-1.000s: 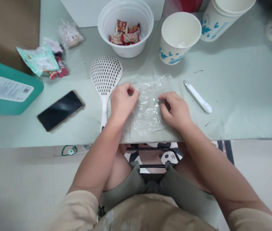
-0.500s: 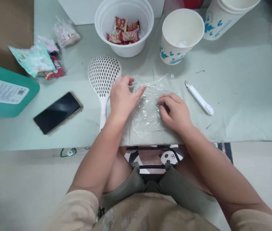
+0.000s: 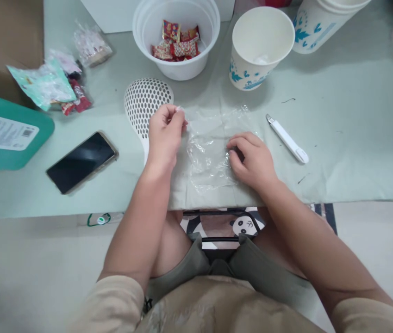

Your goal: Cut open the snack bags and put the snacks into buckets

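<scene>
A crinkled clear plastic bag (image 3: 206, 155) lies flat near the table's front edge, between my hands. My left hand (image 3: 165, 134) pinches a bit of the bag's film at its far left corner, thumb against the fingers. On the bag's right part rests my right hand (image 3: 252, 159), its fingers loosely curled and the thumb apart from them. Under and beyond my left hand lies a white perforated skimmer (image 3: 147, 99), its handle partly hidden by that hand and forearm. Right of my right hand is a white utility knife (image 3: 287, 139).
At the back stand a white plastic bowl (image 3: 177, 69) with red-wrapped candies, a paper cup (image 3: 252, 74) and stacked paper cups (image 3: 316, 32). Leftward are a phone (image 3: 81, 162), small snack packets (image 3: 45, 85), a green jug (image 3: 5, 134) and a brown box (image 3: 9, 41).
My left hand has moved a little left, and its thumb and fingers have closed on the bag's corner. My right hand keeps its place. The whole view has shifted slightly.
</scene>
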A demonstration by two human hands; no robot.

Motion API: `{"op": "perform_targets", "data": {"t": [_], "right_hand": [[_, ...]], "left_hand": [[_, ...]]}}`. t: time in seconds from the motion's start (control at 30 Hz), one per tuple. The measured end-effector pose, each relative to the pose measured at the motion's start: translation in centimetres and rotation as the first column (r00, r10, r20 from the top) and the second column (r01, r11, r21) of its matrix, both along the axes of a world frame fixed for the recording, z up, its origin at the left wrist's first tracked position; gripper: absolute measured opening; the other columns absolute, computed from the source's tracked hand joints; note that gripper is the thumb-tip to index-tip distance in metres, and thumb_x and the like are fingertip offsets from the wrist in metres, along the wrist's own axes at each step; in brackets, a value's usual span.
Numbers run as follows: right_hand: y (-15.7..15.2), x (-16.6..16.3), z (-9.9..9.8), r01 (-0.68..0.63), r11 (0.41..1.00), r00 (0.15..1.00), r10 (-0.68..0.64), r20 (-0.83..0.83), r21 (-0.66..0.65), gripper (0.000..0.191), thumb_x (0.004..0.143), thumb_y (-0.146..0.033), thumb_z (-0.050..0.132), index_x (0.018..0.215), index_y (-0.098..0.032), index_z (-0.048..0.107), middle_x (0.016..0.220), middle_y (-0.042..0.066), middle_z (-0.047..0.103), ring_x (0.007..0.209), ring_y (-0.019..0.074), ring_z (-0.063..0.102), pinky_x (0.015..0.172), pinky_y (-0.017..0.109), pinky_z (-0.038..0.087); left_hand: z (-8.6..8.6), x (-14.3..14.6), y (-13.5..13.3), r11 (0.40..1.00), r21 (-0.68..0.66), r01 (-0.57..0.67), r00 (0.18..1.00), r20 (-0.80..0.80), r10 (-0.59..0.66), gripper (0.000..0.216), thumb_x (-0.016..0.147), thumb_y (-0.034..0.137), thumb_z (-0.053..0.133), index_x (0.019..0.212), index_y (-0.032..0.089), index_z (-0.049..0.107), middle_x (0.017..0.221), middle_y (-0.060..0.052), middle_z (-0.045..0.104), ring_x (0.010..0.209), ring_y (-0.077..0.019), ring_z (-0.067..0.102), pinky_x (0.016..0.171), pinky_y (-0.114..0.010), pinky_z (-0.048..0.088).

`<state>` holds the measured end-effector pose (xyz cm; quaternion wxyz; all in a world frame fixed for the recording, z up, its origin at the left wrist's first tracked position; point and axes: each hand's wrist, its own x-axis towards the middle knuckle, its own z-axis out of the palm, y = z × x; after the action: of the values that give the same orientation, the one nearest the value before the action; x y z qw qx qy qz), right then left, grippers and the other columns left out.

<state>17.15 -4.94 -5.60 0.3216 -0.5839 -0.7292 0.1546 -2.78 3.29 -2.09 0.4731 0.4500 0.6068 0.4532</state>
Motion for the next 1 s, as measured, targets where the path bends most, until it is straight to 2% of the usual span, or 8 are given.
{"op": "perform_targets", "data": {"t": [0.13,0.23,0.33,0.5,0.63,0.73,0.83,1.0], "right_hand": [[-0.2,0.0,0.8,-0.001,1.0,0.999,-0.001,-0.049,-0.03,0.018,0.088,-0.018,0.052,0.093,-0.022,0.069,0.102,0.01,0.075,0.094,0.0269,0.071,0.085,0.044,0.057],[-0.1,0.6,1.6,0.076,0.997,0.99,-0.072,-0.119,0.032,0.014,0.091,-0.024,0.053,0.097,-0.024,0.066,0.099,0.009,0.073,0.094,0.0271,0.069,0.089,0.047,0.056],[0.5,1.7,1.3,0.205,0.974,0.958,-0.18,-0.222,0.097,0.019,0.094,-0.031,0.055,0.112,-0.025,0.062,0.114,0.011,0.069,0.114,0.0301,0.066,0.1,0.052,0.054],[2.0,2.4,-0.7,0.095,0.983,0.862,-0.159,-0.481,-0.156,0.04,0.104,-0.043,0.045,0.143,-0.032,0.045,0.143,0.013,0.061,0.134,0.0278,0.061,0.097,0.049,0.058],[2.1,1.7,0.1,-0.124,0.903,0.641,-0.243,-0.728,-0.411,0.047,0.099,-0.057,0.05,0.139,-0.032,0.05,0.135,0.013,0.069,0.12,0.0272,0.07,0.075,0.038,0.062],[1.4,1.0,2.0,-0.374,0.776,0.469,-0.314,-0.825,-0.508,0.063,0.08,-0.062,0.074,0.131,-0.03,0.055,0.127,0.011,0.073,0.106,0.0265,0.075,0.053,0.027,0.051],[0.9,0.5,3.4,-0.505,0.667,0.431,-0.355,-0.83,-0.548,0.057,0.071,-0.055,0.085,0.116,-0.026,0.064,0.103,0.006,0.077,0.074,0.0168,0.071,0.044,0.023,0.038],[1.3,0.5,3.3,-0.271,0.812,0.455,-0.366,-0.812,-0.518,0.036,0.077,-0.052,0.081,0.082,-0.024,0.06,0.055,-0.008,0.05,0.041,0.0056,0.033,0.038,0.022,0.021]], "left_hand": [[1.2,0.3,-0.5,0.974,-0.202,0.106,0.974,0.217,-0.061,0.019,0.099,0.024,0.053,0.082,0.025,0.046,0.099,-0.001,0.074,0.086,-0.0137,0.075,0.078,-0.028,0.061],[2.4,0.3,-1.0,0.955,-0.211,0.209,0.95,0.274,-0.148,0.019,0.099,0.034,0.051,0.085,0.025,0.043,0.106,0.0,0.077,0.091,-0.0167,0.078,0.074,-0.03,0.063],[3.1,0.0,-1.3,0.929,-0.207,0.308,0.905,0.366,-0.218,0.02,0.094,0.038,0.056,0.086,0.025,0.043,0.102,-0.001,0.078,0.09,-0.0208,0.08,0.066,-0.03,0.062],[3.5,-0.6,-1.6,0.859,-0.216,0.463,0.811,0.494,-0.313,0.018,0.088,0.039,0.058,0.087,0.025,0.047,0.094,-0.005,0.077,0.078,-0.0261,0.08,0.058,-0.036,0.061],[3.5,-1.3,-2.1,0.815,-0.267,0.514,0.806,0.475,-0.353,0.019,0.089,0.043,0.053,0.092,0.025,0.048,0.096,-0.005,0.076,0.068,-0.025,0.078,0.057,-0.038,0.06],[3.5,-1.7,-2.3,0.78,-0.178,0.6,0.692,0.605,-0.395,0.017,0.085,0.038,0.053,0.09,0.025,0.044,0.098,-0.006,0.076,0.047,-0.0212,0.07,0.048,-0.04,0.057],[3.5,-1.7,-2.1,0.774,-0.124,0.621,0.645,0.642,-0.414,0.019,0.083,0.037,0.056,0.086,0.024,0.043,0.105,-0.007,0.077,0.042,-0.0195,0.066,0.044,-0.039,0.055],[2.9,-0.8,-1.6,0.884,-0.243,0.399,0.864,0.423,-0.274,0.03,0.099,0.052,0.049,0.09,0.023,0.051,0.108,-0.006,0.076,0.063,-0.0159,0.073,0.051,-0.028,0.052]]}}
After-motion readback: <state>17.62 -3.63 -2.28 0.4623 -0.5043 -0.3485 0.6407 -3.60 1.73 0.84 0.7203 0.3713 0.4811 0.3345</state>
